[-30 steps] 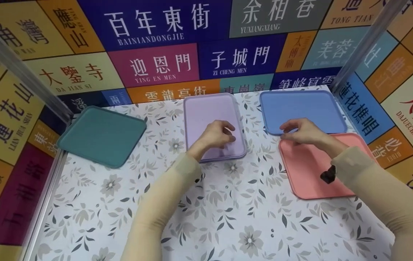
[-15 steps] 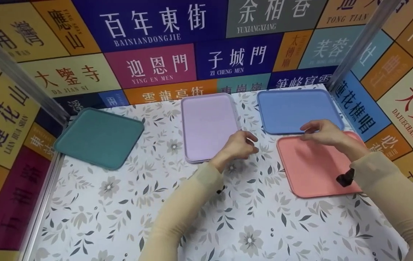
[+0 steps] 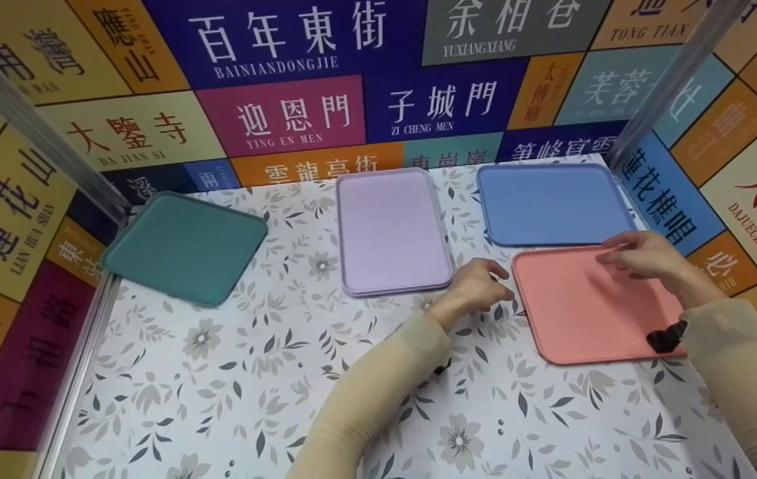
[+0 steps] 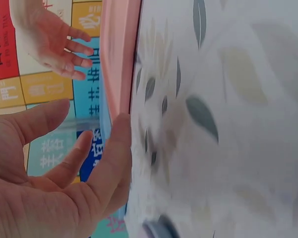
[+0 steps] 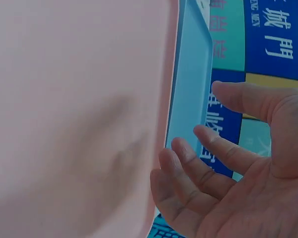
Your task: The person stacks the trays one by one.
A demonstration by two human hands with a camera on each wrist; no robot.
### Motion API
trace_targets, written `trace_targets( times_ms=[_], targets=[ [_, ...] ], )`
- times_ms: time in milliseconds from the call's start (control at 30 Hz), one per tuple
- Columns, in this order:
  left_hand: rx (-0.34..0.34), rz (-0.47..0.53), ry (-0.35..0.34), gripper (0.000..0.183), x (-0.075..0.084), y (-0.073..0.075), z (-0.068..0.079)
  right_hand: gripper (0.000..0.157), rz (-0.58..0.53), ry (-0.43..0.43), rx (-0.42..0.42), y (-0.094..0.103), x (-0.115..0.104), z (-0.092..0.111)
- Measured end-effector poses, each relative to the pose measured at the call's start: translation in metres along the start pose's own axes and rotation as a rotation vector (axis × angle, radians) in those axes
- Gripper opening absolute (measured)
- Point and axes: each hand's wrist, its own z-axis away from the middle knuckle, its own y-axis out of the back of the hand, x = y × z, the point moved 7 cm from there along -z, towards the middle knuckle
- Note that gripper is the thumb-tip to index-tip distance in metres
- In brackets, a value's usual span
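Observation:
Between the lilac tray [image 3: 394, 233] and the pink tray [image 3: 605, 313], my left hand [image 3: 478, 286] hovers with relaxed fingers, holding nothing. In the left wrist view its fingertips come close to the rim of the pink tray [image 4: 120, 54]. Over the far right part of the pink tray is my right hand [image 3: 644, 256], fingers loosely bent and apart, its shadow falling on the tray. From the right wrist, the palm and spread fingers [image 5: 228, 153] show nothing in them. A blue tray [image 3: 555, 203] lies just behind the pink one.
A green tray [image 3: 185, 249] lies at an angle on the left. Beneath everything is a white table [image 3: 272, 399] with a leaf and flower pattern. Panels with Chinese lettering [image 3: 285, 113] and clear side posts [image 3: 678, 80] stand around the back and sides.
My left hand has moved right, from over the lilac tray to the gap beside the pink tray. My right hand has shifted right across the pink tray. The trays lie as before.

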Motion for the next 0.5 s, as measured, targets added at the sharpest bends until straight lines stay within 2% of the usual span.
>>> trace_targets(
  times_ms=[100, 200, 333, 433, 500],
  targets=[
    [0.002, -0.040, -0.002, 0.036, 0.003, -0.009, 0.000, 0.075, 0.026, -0.028, 0.030, 0.008, 0.013, 0.003],
    [-0.018, -0.079, 0.009, 0.032, 0.002, -0.018, -0.007, 0.078, 0.035, -0.057, 0.037, 0.015, 0.027, 0.006],
    [-0.012, -0.185, -0.018, 0.022, -0.021, -0.041, -0.048, 0.086, -0.001, -0.101, 0.023, 0.021, 0.048, 0.009],
    [0.009, -0.243, -0.047, 0.024, -0.039, -0.057, -0.078, 0.089, -0.028, -0.149, 0.033, 0.025, 0.062, 0.012],
    [0.006, -0.244, -0.040, 0.027, -0.043, -0.062, -0.084, 0.090, -0.037, -0.183, 0.042, 0.027, 0.071, 0.013]
  ],
)
